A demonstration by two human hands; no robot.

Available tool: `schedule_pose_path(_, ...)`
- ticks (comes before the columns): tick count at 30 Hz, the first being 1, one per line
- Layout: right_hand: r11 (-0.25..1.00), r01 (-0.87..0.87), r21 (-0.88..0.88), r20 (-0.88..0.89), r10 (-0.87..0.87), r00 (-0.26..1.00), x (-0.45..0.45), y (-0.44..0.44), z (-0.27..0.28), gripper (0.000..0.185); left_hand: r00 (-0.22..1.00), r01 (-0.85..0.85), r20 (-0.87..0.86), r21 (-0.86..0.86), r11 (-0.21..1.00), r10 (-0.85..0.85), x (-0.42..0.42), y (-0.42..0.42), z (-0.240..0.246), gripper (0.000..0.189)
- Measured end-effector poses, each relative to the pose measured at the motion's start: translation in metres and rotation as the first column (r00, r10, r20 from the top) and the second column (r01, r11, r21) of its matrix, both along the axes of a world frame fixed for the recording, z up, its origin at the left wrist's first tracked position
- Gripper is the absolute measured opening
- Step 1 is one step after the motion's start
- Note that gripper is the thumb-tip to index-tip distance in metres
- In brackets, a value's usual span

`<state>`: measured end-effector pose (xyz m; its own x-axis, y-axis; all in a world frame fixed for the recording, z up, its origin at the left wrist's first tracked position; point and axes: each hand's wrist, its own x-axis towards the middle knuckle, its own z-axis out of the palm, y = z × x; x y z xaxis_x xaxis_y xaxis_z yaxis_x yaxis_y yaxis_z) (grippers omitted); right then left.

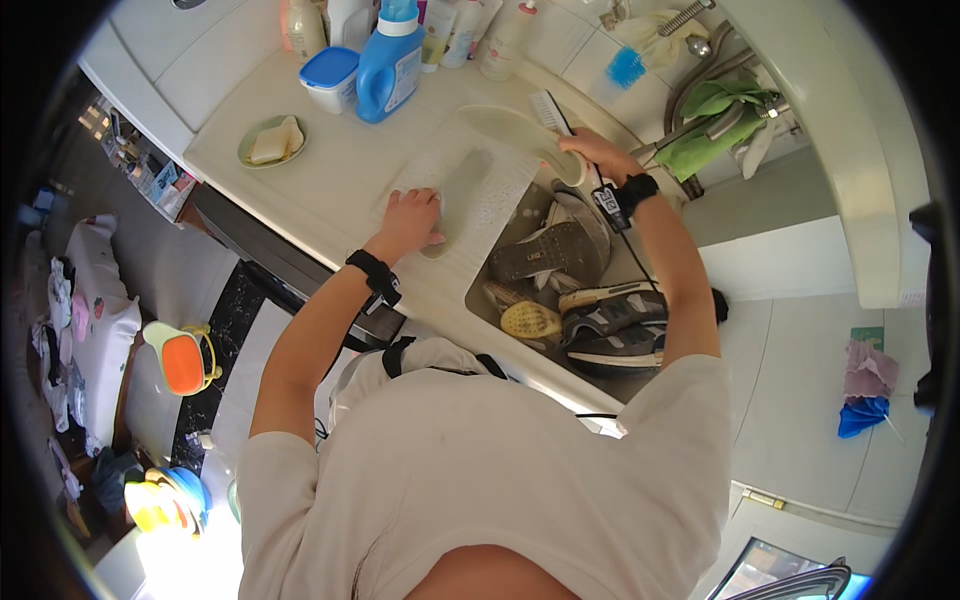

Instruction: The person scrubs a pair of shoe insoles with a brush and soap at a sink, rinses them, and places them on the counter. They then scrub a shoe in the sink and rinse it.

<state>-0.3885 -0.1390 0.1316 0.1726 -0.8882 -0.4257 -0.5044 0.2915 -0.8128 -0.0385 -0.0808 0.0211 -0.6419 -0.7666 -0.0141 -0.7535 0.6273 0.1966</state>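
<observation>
My left hand (411,220) lies with its fingers spread at the near end of a grey insole (469,184). The insole rests on the ribbed washboard slope (506,191) of a cream laundry sink. My right hand (604,156) grips a scrub brush (551,112) with pale bristles pointing away from me. Against that hand is a pale, elongated item (510,127), whose kind I cannot tell. Below, in the basin, sit a brown-soled shoe (544,253), a pair of dark grey sneakers (615,330) and a yellow brush-like thing (531,320).
A soap dish (274,141) stands on the left of the counter. Behind it are a white tub with a blue lid (330,79), a blue detergent jug (388,71) and several bottles. A green cloth (705,124) hangs over the tap pipes at right.
</observation>
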Motion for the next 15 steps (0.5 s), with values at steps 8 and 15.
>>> schedule_pose_path(8, 0.952, 0.018, -0.304, -0.633, -0.216, 0.743, -0.003, -0.04, -0.081, 0.05, 0.999, -0.028, 0.022, 0.045, 0.999, 0.027, 0.002, 0.005, 0.01, 0.075)
schedule_pose_path(15, 0.906, -0.301, -0.298, -0.666, 0.029, 0.745, 0.004, 0.1, -0.079, 0.04, 0.999, -0.003, 0.053, 0.076, 0.997, -0.002, -0.001, 0.0, 0.012, 0.075)
